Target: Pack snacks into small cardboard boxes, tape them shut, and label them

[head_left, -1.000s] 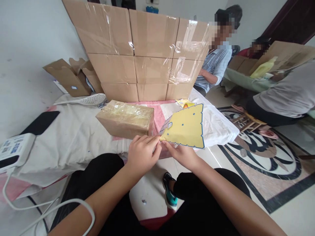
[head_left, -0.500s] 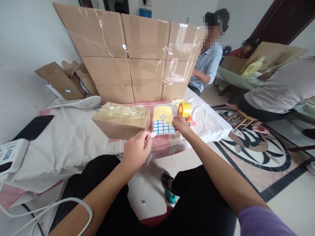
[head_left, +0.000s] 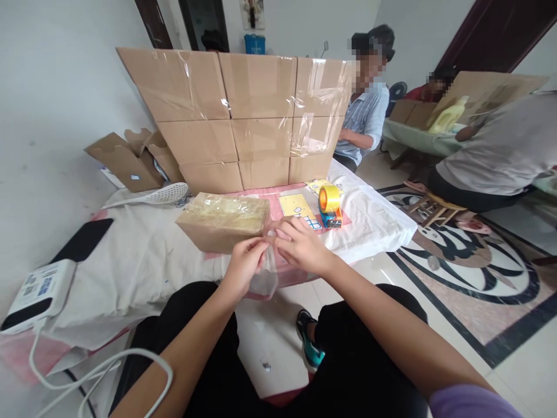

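Observation:
My left hand and my right hand meet in front of the taped cardboard box, fingertips pinched close together. Between them shows part of a small white sticker, mostly hidden by the fingers. Just behind my right hand lies a yellow sheet of blue-edged stickers, partly covered by that hand. To its right stands a tape dispenser with a roll of yellow tape. The box sits closed on the cloth, its top covered in shiny tape.
Stacked taped cartons form a wall at the back. Left are an open carton, a white perforated paddle, a black flat item and a white device with a cable. A person sits behind, another at right.
My right hand has left the sticker sheet and moved left to meet my left hand at the small sticker. The camera view has shifted slightly.

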### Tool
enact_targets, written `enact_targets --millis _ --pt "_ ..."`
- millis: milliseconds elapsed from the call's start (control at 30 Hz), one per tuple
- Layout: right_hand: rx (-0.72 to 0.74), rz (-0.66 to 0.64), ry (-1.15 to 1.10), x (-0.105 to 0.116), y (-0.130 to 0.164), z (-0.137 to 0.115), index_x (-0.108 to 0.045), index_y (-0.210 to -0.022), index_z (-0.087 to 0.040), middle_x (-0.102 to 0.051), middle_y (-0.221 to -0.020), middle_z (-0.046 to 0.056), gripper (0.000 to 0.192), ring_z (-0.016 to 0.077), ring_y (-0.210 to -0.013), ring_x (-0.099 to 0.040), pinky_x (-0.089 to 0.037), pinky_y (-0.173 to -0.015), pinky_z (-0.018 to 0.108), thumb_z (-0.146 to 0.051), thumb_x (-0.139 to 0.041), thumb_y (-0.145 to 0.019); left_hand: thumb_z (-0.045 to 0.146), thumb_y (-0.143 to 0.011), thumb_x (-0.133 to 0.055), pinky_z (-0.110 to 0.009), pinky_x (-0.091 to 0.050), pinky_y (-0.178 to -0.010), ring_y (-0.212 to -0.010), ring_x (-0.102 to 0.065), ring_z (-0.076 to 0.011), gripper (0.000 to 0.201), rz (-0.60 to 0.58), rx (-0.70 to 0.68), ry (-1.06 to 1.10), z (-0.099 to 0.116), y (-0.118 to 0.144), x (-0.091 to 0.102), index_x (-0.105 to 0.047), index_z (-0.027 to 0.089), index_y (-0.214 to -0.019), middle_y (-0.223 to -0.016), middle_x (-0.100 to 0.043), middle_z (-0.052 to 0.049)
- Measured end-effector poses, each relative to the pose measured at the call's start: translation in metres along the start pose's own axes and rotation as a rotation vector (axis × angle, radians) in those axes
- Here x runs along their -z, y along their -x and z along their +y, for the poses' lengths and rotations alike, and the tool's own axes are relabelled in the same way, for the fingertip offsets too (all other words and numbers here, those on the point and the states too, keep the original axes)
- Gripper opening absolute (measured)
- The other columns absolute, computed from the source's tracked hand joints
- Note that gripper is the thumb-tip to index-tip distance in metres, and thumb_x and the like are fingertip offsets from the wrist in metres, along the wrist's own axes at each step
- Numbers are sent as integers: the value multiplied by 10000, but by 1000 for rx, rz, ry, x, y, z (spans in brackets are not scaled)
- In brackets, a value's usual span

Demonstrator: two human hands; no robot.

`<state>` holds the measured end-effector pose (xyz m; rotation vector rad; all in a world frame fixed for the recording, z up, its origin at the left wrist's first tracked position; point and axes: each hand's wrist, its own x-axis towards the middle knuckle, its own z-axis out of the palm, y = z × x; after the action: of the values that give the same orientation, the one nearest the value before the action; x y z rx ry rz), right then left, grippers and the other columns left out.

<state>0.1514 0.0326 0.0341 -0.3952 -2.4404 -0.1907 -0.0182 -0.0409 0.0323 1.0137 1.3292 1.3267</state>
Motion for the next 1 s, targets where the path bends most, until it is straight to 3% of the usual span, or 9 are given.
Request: enact_targets --millis 67,167,300,500,667,767,900,1000 --pt "20 42 59 -9 4 -2 -638 -1287 -280 -645 -1167 95 352 247 -1037 -533 -445 -848 402 -157 -530 -975 360 -737 -666 -218 -193 -429 -403 -246 -52 271 -3 55 63 4 1 1 -502 196 -598 -460 -317 100" --pt "31 141 85 -19 9 1 -642 -1300 -262 -668 -1016 74 349 214 -898 -536 -442 -768 358 -152 -538 -986 356 -731 -678 -219 -193 -427 -390 -216 -48 311 -25 97 90 9 3 2 -459 206 -569 -431 -276 109" --pt "55 153 88 -21 7 2 -650 -1278 -215 -697 -1010 75 317 206 -862 -547 -451 -730 346 -151 -511 -1001 356 -747 -684 -220 -200 -427 -388 -222 -52 273 -1 86 38 11 3 6 -517 200 -598 -426 -288 105" --pt "25 141 134 -25 5 4 -676 -1198 -191 -703 -936 71 255 199 -832 -578 -453 -708 341 -175 -502 -1012 368 -801 -645 -232 -246 -432 -371 -283 -49 377 -32 23 16 7 -2 8 -456 192 -525 -448 -371 73" --pt "-80 180 -63 -33 12 9 -701 -1144 -207 -715 -1021 101 234 201 -889 -617 -497 -779 359 -205 -510 -1008 392 -782 -636 -229 -252 -423 -380 -333 -55 310 -29 14 -32 7 -2 6 -552 180 -571 -503 -470 48" --pt "-339 240 -397 -39 13 9 -735 -1006 -201 -723 -956 96 231 196 -873 -645 -517 -793 354 -316 -535 -999 406 -764 -655 -223 -261 -431 -404 -337 -57 269 -17 0 -41 7 -2 8 -628 174 -631 -530 -474 50" --pt "-1005 433 -996 -54 7 6 -682 -808 -187 -651 -658 6 337 129 -555 -539 -441 -549 273 -523 -681 -835 415 -760 -672 -215 -241 -427 -425 -317 -60 253 34 -31 -39 7 -5 14 -735 171 -776 -533 -455 57" --pt "-1205 481 -1298 -67 0 3 -646 -846 -192 -651 -633 -27 390 82 -463 -442 -336 -463 229 -489 -807 -651 402 -781 -659 -213 -238 -425 -442 -312 -68 269 108 -81 -36 10 -5 19 -766 172 -869 -525 -429 61"
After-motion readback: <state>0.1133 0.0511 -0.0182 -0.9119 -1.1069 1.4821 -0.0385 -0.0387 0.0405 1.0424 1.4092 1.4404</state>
